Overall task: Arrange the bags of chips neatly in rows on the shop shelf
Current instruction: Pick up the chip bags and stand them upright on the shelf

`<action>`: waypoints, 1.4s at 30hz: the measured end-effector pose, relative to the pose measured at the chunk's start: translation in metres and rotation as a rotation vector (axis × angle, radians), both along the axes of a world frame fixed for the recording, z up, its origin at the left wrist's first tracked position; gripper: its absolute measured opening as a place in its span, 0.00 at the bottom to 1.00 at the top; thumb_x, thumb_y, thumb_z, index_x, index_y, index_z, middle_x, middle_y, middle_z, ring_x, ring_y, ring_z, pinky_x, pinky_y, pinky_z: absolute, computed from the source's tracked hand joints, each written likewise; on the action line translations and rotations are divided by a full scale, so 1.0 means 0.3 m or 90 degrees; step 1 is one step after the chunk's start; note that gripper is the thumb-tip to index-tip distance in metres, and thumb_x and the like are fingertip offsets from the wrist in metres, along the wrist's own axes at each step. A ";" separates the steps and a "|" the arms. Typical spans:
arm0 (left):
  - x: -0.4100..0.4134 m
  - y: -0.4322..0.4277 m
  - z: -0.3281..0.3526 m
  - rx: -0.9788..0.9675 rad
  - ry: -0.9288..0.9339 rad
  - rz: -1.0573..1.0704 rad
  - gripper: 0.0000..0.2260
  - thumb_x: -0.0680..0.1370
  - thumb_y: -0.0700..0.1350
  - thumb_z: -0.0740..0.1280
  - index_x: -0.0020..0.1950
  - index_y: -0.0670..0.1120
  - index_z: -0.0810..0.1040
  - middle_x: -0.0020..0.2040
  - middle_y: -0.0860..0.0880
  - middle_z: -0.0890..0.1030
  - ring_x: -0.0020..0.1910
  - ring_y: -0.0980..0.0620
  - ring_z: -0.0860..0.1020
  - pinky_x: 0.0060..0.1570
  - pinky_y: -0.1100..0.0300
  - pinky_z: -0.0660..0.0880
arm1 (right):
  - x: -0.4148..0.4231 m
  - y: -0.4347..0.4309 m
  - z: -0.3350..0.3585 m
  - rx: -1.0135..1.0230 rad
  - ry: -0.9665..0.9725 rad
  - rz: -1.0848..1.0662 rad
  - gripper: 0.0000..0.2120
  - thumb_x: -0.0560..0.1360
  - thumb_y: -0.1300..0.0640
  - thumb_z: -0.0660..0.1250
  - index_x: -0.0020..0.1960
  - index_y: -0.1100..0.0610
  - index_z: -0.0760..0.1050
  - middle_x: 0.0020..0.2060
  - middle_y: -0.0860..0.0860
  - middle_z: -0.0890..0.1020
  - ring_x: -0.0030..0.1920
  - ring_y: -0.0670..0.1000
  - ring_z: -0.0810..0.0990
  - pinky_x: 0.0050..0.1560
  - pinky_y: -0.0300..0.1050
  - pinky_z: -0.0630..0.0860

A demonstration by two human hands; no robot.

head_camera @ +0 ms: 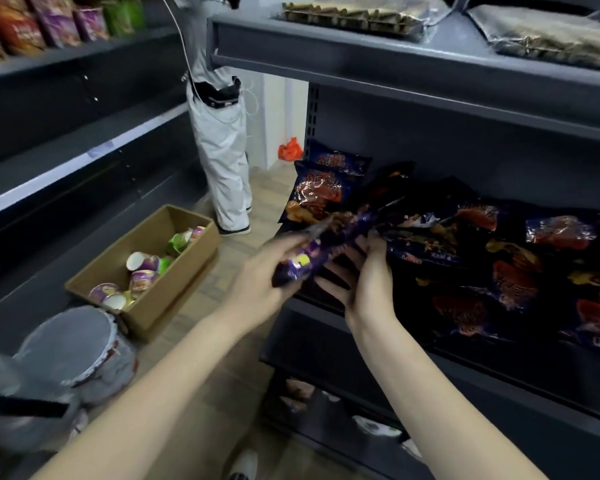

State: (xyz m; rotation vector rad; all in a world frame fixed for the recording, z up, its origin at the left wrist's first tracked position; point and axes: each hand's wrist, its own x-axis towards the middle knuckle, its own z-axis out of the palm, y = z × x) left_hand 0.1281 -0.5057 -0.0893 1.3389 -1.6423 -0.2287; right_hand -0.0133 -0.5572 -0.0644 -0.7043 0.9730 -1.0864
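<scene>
A dark purple chip bag [321, 242] is held edge-on between both hands at the left end of the middle shelf [499, 372]. My left hand [262, 282] grips its lower end from the left. On the right, my right hand [362, 275] curls around its underside. Two dark blue chip bags [314, 197] stand upright at the shelf's far left end. Several more dark blue bags [510, 268] lie flat and jumbled across the shelf to the right.
A person in white trousers [222, 161] stands in the aisle ahead. An open cardboard box [146, 268] of cup snacks sits on the floor at left, beside foil-lidded tubs [73, 344]. A shelf above [395, 67] holds clear packs. An orange bag [290, 149] lies far back.
</scene>
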 end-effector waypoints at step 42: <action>0.286 -0.470 -0.164 0.320 0.105 -0.036 0.39 0.62 0.64 0.66 0.72 0.59 0.62 0.55 0.47 0.71 0.56 0.50 0.73 0.55 0.57 0.73 | 0.042 -0.021 -0.350 -0.399 1.005 0.045 0.26 0.76 0.43 0.55 0.66 0.56 0.72 0.60 0.56 0.79 0.65 0.61 0.73 0.56 0.50 0.77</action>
